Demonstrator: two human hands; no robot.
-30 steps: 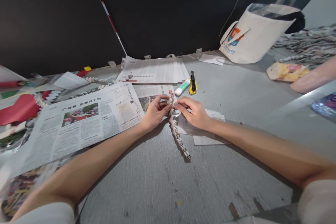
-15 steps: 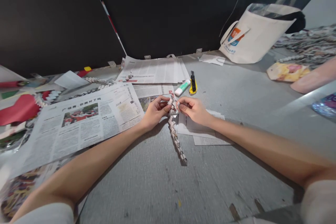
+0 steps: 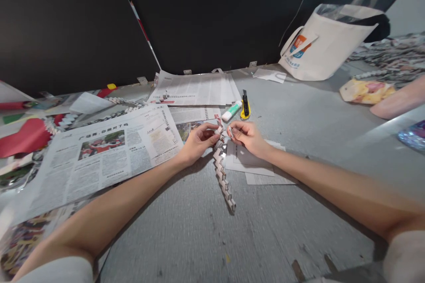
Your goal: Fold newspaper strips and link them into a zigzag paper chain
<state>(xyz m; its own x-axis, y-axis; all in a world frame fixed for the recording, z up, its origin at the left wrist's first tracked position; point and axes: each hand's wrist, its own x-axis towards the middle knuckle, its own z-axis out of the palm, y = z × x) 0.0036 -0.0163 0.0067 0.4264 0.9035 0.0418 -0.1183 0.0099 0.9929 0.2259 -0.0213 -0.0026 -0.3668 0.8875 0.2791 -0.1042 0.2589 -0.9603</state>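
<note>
A zigzag chain of folded newspaper strips (image 3: 222,172) hangs down toward me over the grey surface. Its upper end is pinched between the thumb and fingers of my left hand (image 3: 198,143). Just right of that end, my right hand (image 3: 246,137) is closed on a small folded piece of paper (image 3: 229,131), partly hidden by the fingertips. A narrow gap separates the piece from the chain. Beyond my hands lie a green and white glue stick (image 3: 232,111) and a yellow and black utility knife (image 3: 245,105).
Newspaper sheets (image 3: 116,150) spread across the left, with a newspaper stack (image 3: 195,88) at the back. Cut paper pieces (image 3: 255,163) lie under my right forearm. A white tote bag (image 3: 327,44) stands at back right, near another person's arm (image 3: 398,97). A dark wall (image 3: 212,13) rises behind.
My right hand has moved slightly right, away from the chain, with the small paper piece in its fingers. The chain has turned a little, showing its zigzag side more clearly.
</note>
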